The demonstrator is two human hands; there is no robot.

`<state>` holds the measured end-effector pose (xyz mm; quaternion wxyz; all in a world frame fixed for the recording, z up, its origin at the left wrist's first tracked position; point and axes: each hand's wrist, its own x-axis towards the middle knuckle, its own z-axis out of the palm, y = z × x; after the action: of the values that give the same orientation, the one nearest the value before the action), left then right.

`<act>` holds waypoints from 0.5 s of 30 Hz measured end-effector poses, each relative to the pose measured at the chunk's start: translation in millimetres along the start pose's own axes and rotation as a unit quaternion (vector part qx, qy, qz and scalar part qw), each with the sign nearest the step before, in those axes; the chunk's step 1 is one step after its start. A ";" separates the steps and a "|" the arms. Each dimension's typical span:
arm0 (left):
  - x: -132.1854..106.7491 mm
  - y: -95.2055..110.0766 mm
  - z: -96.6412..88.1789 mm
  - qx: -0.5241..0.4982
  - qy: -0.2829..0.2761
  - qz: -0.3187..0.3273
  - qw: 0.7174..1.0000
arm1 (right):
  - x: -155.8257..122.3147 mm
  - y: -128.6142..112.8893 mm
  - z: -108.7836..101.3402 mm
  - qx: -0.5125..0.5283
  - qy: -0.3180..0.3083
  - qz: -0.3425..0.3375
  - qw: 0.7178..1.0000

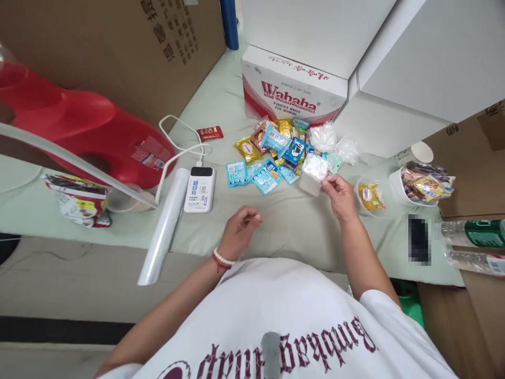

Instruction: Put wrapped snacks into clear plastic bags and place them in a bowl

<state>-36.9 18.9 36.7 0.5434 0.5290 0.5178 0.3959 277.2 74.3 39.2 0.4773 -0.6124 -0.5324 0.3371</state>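
My right hand (340, 196) pinches the lower right edge of a white packet in clear plastic (314, 172), at the near right side of a heap of snacks. My left hand (240, 231) hovers near the front of the cloth-covered table, its fingers curled in with nothing visible in them. The heap holds several small wrapped snacks, among them light blue packets (265, 178), a dark blue packet (295, 151) and a yellow packet (248, 149). Crumpled clear plastic bags (323, 138) lie at its right. A clear cup with a yellow packet inside (370, 197) stands right of my right hand.
Behind the heap stands a Wahaha water carton (292, 89). A white tub of snacks (398, 189) and plastic bottles (479, 233) are on the right. To the left are a white power bank with cable (200, 197), a rolled plastic film (163, 229) and a big red jug (79, 126).
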 end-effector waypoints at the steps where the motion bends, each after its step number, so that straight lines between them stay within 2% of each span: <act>1: 8.0 5.3 9.7 -0.004 -0.007 0.025 1.000 | -12.2 -5.2 2.7 0.027 -0.009 0.010 1.000; 5: 43.4 17.5 56.6 -0.011 -0.030 0.091 0.995 | -50.2 -23.6 17.2 0.056 -0.024 0.033 0.998; 8: 59.1 11.9 81.5 -0.010 -0.040 0.096 0.995 | -66.1 -29.2 22.7 0.023 -0.015 0.016 0.999; 11: 60.3 -1.0 86.3 -0.056 -0.046 0.078 0.994 | -74.2 -27.9 21.8 -0.019 0.019 -0.009 1.000; 13: 56.2 -8.1 80.2 -0.070 -0.043 0.074 0.994 | -77.4 -27.0 20.4 -0.040 0.028 -0.025 0.998; 15: 50.8 -10.7 70.8 -0.051 -0.014 0.065 0.997 | -79.8 -28.4 21.0 -0.066 0.039 -0.046 0.996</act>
<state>38.9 55.6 12.1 0.5502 0.5382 0.4541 0.4488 232.0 0.7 51.7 0.4716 -0.6302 -0.5618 0.2545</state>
